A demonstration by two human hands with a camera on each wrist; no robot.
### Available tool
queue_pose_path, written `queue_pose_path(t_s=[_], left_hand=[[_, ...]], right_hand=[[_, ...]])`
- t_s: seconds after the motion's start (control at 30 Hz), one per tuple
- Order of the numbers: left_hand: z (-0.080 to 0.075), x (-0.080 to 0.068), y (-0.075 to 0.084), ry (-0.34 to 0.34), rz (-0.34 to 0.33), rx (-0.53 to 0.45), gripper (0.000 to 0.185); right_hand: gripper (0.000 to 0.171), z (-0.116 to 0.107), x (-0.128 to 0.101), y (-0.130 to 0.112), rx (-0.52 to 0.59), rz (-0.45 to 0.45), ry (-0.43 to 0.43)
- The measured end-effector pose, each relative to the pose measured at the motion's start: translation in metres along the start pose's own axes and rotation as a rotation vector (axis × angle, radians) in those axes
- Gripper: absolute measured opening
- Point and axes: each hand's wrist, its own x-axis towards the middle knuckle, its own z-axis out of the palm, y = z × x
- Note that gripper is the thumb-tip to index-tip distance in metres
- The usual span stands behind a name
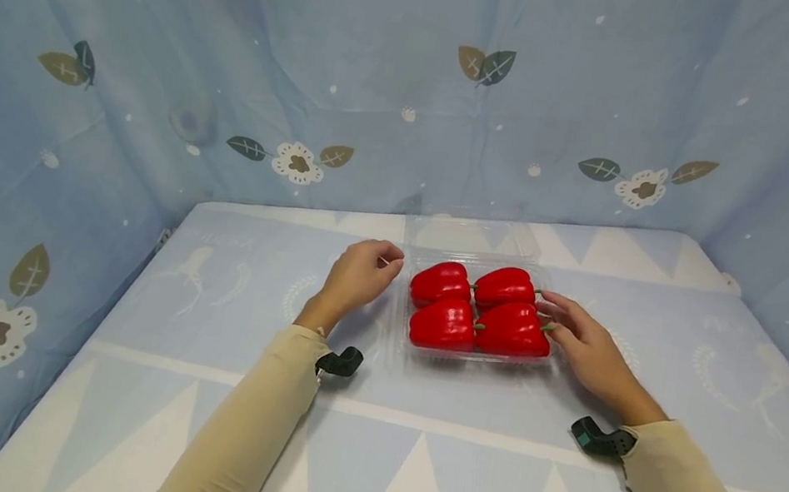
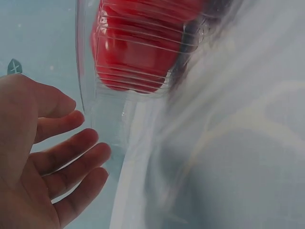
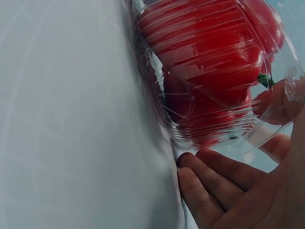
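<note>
Both hands flank the tray [image 1: 402, 340] of peppers [image 1: 477, 318]: left hand [image 1: 358, 275] loosely curled beside it, holding nothing; right hand [image 1: 581, 344] touches its edge, fingers relaxed

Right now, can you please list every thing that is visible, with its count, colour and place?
red peppers: four, red, two rows of two inside the clear container.
clear container: one, transparent plastic, on the table between the hands; its open lid lies behind it.
table cloth: one, pale blue with white triangles, covering the table.
backdrop cloth: one, blue with leaves and flowers, behind and at the sides.
wrist cameras: two, dark, one on each wrist.
sleeves: two, beige.
left hand: fingers loosely curled, at the container's left edge, holding nothing.
right hand: fingers touching the container's right side.
</note>
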Motion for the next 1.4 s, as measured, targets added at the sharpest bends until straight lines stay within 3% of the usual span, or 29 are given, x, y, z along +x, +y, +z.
queue_pose_path(t_s=[0.13,0.37,0.6,1.07,1.17,1.4], left_hand=[[0.002,0.006,-0.001,-0.012,-0.014,-0.010,0.023],[0.005,0.021,-0.003,-0.007,-0.060,-0.127,0.028],[0.011,0.029,-0.004,-0.059,-0.083,-0.191,0.038],[0.021,0.038,-0.012,-0.160,-0.224,-0.278,0.060],[0.022,0.039,-0.013,-0.178,-0.218,-0.329,0.062],[0.025,0.046,-0.015,-0.247,-0.233,-0.565,0.057]], right_hand=[[0.047,0.000,0.000,0.000,-0.007,0.003,0.003],[0.047,0.001,0.001,0.000,0.018,-0.014,0.012],[0.047,0.005,-0.002,-0.002,0.019,-0.024,0.016],[0.047,0.002,-0.002,-0.001,0.011,0.001,0.015],[0.046,0.003,-0.002,-0.002,-0.003,0.008,0.017],[0.047,0.002,-0.001,-0.003,0.003,-0.008,0.023]])
